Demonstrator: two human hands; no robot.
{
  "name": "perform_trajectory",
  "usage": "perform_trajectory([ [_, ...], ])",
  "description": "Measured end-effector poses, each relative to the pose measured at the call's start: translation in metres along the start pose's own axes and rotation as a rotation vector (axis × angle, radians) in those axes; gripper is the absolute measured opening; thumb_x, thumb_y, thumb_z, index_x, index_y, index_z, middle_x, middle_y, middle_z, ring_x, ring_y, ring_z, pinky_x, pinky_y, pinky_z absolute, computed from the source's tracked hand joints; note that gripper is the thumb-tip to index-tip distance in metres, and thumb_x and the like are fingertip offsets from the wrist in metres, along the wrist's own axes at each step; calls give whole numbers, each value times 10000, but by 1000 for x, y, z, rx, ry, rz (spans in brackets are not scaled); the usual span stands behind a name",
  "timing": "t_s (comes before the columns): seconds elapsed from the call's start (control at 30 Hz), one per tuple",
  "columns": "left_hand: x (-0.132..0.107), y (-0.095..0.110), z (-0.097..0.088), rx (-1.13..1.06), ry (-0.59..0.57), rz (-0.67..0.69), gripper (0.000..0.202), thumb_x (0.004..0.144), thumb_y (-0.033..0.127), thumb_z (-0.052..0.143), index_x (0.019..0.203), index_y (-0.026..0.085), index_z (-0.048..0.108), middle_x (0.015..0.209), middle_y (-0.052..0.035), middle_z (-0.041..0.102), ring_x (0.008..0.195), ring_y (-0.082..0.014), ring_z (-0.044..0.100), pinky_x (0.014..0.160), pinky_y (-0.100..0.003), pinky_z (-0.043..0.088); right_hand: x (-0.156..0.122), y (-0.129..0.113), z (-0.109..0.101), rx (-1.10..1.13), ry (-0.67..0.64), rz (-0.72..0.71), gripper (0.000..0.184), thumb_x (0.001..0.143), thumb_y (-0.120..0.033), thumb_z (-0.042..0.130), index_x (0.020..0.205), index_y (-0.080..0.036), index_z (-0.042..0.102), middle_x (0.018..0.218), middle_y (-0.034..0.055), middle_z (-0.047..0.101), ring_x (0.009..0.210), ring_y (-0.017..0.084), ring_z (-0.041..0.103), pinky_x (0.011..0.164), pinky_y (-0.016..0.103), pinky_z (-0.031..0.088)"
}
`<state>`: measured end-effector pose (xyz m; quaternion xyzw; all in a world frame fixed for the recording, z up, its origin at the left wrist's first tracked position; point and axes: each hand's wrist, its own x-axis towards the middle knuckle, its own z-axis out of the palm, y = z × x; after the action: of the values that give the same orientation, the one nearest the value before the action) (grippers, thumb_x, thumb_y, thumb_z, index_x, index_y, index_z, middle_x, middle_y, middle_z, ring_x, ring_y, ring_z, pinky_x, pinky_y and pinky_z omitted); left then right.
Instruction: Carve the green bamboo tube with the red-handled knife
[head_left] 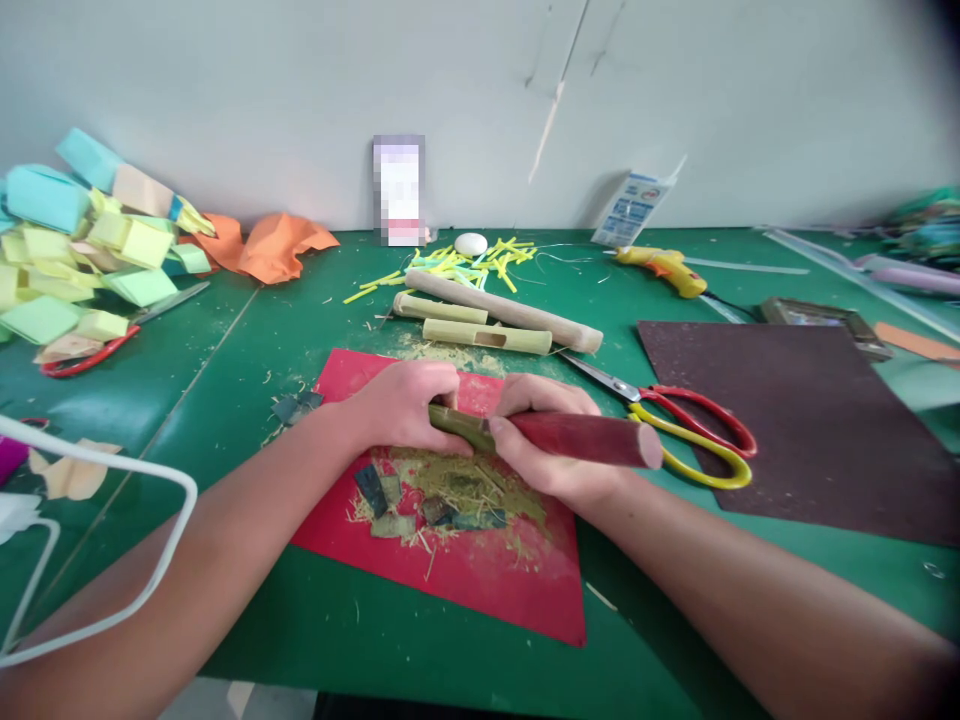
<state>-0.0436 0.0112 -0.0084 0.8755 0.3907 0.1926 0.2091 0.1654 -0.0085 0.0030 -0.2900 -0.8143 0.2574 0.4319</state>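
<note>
My left hand is closed around a green bamboo stick that lies across a red sheet. My right hand grips a tool with a thick dark red handle; its working end is hidden between my hands, against the stick. Green shavings and dark peel scraps lie heaped on the red sheet just below my hands.
Two cut bamboo tubes and a wooden dowel lie behind the sheet. Red-and-yellow scissors rest to the right beside a dark brown sheet. A yellow glue gun, yellow strips, folded paper pieces and orange paper lie farther back.
</note>
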Motion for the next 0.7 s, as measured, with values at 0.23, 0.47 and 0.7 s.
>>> perform_trajectory([
  [0.23,1,2,-1,14,-13,3,475,681,609,725,711,173,540,723,6,563,668,-128,497,584,-264,312,-3,0,-2,47,33,63,148,773,-213,613,639,-204,551,588,-26,571,503,96,525,494,243,424],
  [0.47,0,-1,1,17,-15,-38,507,655,648,727,780,183,566,757,4,594,692,-140,521,598,-266,329,3,5,7,222,55,186,66,795,-273,671,762,-221,649,766,10,703,674,142,653,650,279,536],
  [0.7,-1,-2,-1,31,-9,-14,473,677,616,718,770,182,557,738,11,562,680,-134,503,596,-271,319,6,6,13,244,4,200,104,766,-303,722,765,-210,675,795,20,728,691,140,670,682,275,552],
])
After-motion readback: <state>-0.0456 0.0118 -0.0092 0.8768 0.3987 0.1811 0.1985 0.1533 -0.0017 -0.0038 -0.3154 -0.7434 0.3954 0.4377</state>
